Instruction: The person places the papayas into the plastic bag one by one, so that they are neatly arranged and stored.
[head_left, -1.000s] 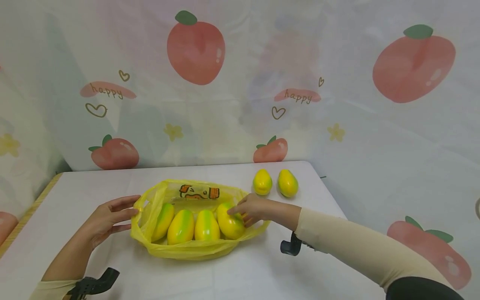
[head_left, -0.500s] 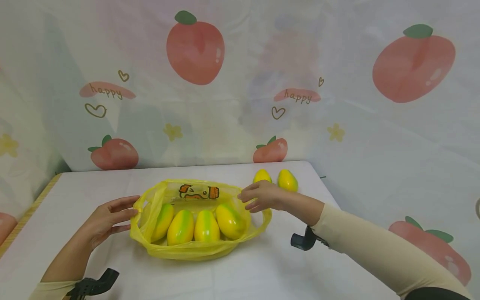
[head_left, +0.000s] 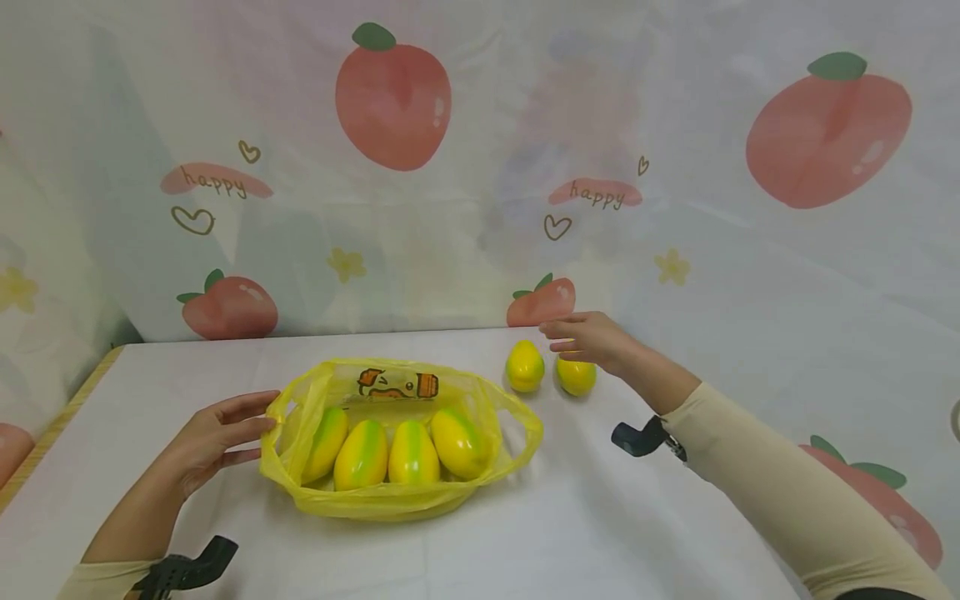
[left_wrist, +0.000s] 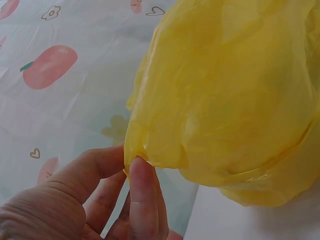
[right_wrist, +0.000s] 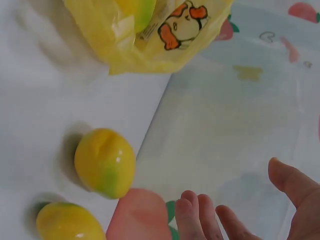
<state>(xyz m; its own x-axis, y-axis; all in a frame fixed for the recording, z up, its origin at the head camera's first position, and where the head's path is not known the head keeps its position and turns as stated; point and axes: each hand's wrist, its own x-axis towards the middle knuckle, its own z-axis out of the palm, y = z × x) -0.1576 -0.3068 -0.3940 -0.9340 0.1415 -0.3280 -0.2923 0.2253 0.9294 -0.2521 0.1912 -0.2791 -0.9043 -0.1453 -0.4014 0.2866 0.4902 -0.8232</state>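
Observation:
A yellow plastic bag (head_left: 375, 505) lies with its mouth wide on the white table, several yellow-green mangoes (head_left: 362, 455) inside. My left hand (head_left: 213, 437) pinches the bag's left edge between thumb and fingers, closer up in the left wrist view. Over at the back right, two loose mangoes stand side by side. My right hand (head_left: 596, 340) hovers above the right one (head_left: 576, 379), partly covering it, with extended fingers and nothing held. The left one (head_left: 524, 367) is beside it. In the right wrist view, the thumb and fingers (right_wrist: 207, 220) are spread apart.
The bag's right handle loop (head_left: 528, 429) lies spread toward the loose mangoes. Behind the white table (head_left: 480, 550) hangs a fruit-printed cloth (head_left: 480, 183). A wooden edge (head_left: 56, 417) shows at the left.
My right hand has left the bag's right side, rising and moving right and back over the right loose mango. The left hand keeps its place at the bag.

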